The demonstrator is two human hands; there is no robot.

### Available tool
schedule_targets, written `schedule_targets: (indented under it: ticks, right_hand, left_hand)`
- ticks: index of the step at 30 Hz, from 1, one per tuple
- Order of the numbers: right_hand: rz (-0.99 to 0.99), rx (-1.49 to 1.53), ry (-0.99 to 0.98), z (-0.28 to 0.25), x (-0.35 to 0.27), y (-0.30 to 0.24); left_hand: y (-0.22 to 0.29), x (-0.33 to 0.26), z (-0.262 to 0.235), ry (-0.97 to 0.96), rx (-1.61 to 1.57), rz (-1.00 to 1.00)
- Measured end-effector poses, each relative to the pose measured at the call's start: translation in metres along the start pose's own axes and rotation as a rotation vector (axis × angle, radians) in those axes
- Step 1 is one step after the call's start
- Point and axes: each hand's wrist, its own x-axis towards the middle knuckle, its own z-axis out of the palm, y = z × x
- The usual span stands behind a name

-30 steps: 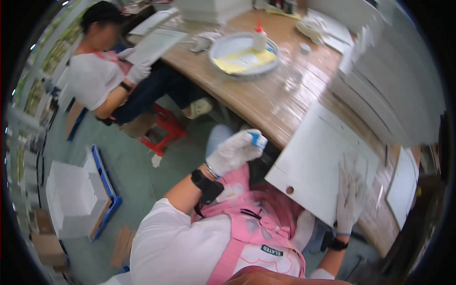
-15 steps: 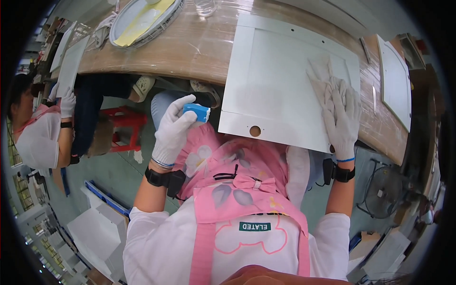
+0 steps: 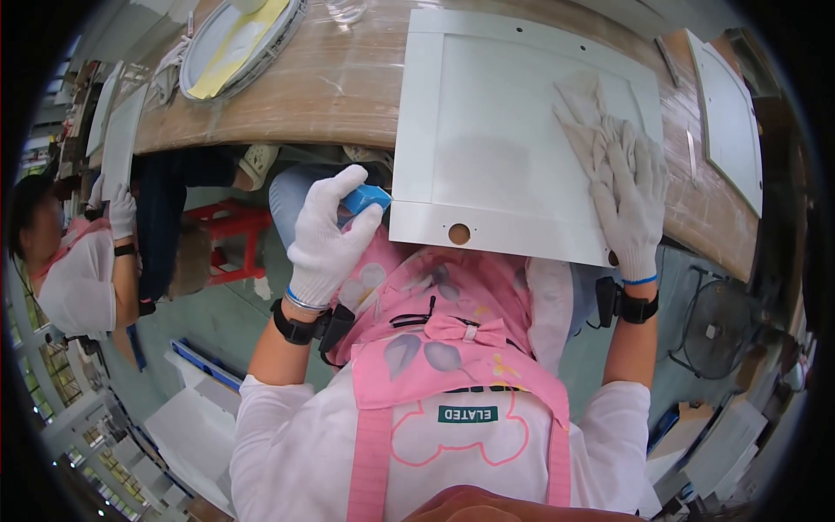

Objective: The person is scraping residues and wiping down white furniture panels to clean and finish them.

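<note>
The left hand (image 3: 326, 239), closed on a blue block (image 3: 365, 199), is just left of the panel (image 3: 487, 139); the right hand (image 3: 633, 204) presses flat a cloth (image 3: 584, 109) there.

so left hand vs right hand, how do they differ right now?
The left hand is curled in a grip around a small blue block at the near edge of the white panel; the right hand lies flat, fingers spread, on the panel. The left is off the table edge; the right presses a pale cloth. Both wear white gloves and dark wristbands.
</note>
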Motion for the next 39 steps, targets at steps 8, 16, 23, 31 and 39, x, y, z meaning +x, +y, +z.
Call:
schedule_targets:
  ticks: [8, 16, 23, 31, 39]
  right_hand:
    - [0.016, -0.001, 0.005, 0.004, -0.005, 0.004]
    - [0.018, -0.002, -0.002, 0.003, -0.003, 0.003]
    - [0.013, -0.002, -0.003, 0.001, -0.002, 0.002]
    - [0.026, 0.005, 0.001, 0.005, -0.005, 0.004]
    - [0.028, -0.007, 0.01, 0.005, -0.006, 0.004]
  left_hand:
    - [0.007, 0.002, 0.005, -0.067, 0.131, 0.076]
    - [0.011, 0.008, 0.004, -0.006, 0.229, 0.195]
    - [0.011, 0.006, 0.003, -0.089, 0.248, 0.132]
    - [0.011, 0.012, 0.005, -0.073, 0.258, 0.271]
    - [0.014, 0.012, 0.006, -0.056, 0.267, 0.235]
